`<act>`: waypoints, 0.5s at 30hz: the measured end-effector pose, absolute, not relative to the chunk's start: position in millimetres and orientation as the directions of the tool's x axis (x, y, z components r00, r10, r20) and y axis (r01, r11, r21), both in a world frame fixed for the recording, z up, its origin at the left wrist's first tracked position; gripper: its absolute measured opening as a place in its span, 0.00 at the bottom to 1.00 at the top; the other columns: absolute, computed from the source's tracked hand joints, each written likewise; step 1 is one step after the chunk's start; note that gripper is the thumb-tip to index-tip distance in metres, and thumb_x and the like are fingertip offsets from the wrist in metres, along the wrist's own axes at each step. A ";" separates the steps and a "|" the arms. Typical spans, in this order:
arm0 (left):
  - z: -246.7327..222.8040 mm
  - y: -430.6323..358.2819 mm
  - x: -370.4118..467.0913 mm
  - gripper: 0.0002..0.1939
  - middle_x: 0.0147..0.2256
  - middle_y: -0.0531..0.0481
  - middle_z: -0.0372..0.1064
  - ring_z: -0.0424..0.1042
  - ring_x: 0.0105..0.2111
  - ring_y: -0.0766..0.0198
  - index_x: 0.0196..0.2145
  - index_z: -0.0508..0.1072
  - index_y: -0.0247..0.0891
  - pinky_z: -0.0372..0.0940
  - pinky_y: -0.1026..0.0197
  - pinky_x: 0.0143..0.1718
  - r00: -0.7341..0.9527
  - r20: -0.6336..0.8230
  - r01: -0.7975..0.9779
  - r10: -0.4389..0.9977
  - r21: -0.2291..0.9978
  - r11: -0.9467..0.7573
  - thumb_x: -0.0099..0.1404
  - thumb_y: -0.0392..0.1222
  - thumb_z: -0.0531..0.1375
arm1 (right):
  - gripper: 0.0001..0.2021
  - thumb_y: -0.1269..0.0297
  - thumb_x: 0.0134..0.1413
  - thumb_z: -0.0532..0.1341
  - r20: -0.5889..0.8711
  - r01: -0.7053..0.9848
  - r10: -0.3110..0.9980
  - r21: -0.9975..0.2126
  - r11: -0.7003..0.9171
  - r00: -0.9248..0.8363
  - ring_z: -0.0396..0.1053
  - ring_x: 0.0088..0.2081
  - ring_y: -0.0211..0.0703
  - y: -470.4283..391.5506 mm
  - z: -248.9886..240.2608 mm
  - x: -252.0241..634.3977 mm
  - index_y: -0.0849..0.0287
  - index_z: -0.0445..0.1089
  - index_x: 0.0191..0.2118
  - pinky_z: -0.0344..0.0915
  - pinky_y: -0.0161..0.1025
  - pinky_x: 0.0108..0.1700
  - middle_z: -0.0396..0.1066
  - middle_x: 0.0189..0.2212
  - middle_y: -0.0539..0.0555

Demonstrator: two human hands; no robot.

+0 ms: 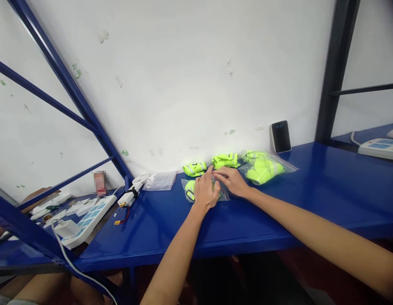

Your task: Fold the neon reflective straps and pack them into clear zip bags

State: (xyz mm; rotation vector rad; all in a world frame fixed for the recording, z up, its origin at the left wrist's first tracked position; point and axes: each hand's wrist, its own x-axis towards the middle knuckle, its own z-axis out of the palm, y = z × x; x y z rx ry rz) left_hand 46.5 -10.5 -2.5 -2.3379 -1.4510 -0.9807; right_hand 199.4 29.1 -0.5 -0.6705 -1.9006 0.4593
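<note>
Both hands (220, 186) press the bagged vest (190, 189) lying beneath them.

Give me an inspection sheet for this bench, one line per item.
Surface: blue bench, glossy.
Job's things: clear bag with a folded yellow vest under both hands.
Clutter: two loose folded vests by the wall, a filled bag, an empty bag, a small clock.
Hands: left hand and right hand press on the bag's top edge.
Cables: white cord, power strip, red and black leads.
Surroundings: white wall, blue rack struts.
</note>
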 end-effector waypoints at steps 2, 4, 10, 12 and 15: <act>-3.0 -8.4 46.4 0.28 0.54 0.40 0.65 0.66 0.52 0.51 0.64 0.46 0.38 0.56 0.50 0.51 0.272 0.643 0.865 0.716 0.163 -0.475 0.69 0.44 0.44 | 0.13 0.59 0.61 0.54 0.688 0.258 0.651 -0.597 0.759 -0.321 0.70 0.37 0.46 27.7 0.5 198.2 0.57 0.74 0.38 0.63 0.42 0.42 0.75 0.36 0.56; -3.8 -5.8 46.4 0.27 0.52 0.40 0.68 0.68 0.50 0.52 0.64 0.47 0.37 0.57 0.50 0.50 0.258 0.639 0.870 0.725 0.173 -0.461 0.68 0.41 0.44 | 0.15 0.58 0.62 0.52 0.663 0.273 0.682 -0.625 0.731 -0.310 0.69 0.33 0.45 26.7 0.5 196.1 0.58 0.74 0.37 0.62 0.40 0.38 0.75 0.33 0.55; -5.4 -2.4 46.1 0.16 0.44 0.41 0.70 0.69 0.44 0.52 0.50 0.62 0.36 0.58 0.50 0.48 0.190 0.660 0.879 0.727 0.215 -0.426 0.67 0.38 0.45 | 0.13 0.59 0.62 0.52 0.668 0.233 0.709 -0.670 0.705 -0.227 0.69 0.34 0.44 26.7 -2.9 190.2 0.57 0.72 0.39 0.62 0.39 0.40 0.74 0.33 0.53; -4.5 -3.4 44.8 0.12 0.42 0.42 0.70 0.69 0.43 0.53 0.47 0.62 0.38 0.59 0.50 0.47 0.155 0.663 0.871 0.733 0.259 -0.418 0.66 0.39 0.47 | 0.13 0.61 0.61 0.51 0.643 0.190 0.740 -0.715 0.673 -0.198 0.69 0.35 0.44 28.2 -4.1 190.5 0.56 0.70 0.42 0.62 0.39 0.41 0.73 0.33 0.52; -2.4 -6.0 42.5 0.11 0.41 0.43 0.70 0.69 0.42 0.52 0.45 0.61 0.39 0.60 0.50 0.46 0.072 0.664 0.860 0.744 0.336 -0.383 0.66 0.41 0.49 | 0.12 0.61 0.59 0.52 0.555 0.127 0.789 -0.791 0.599 -0.264 0.70 0.34 0.43 29.8 -5.1 192.9 0.57 0.70 0.43 0.63 0.38 0.39 0.73 0.32 0.52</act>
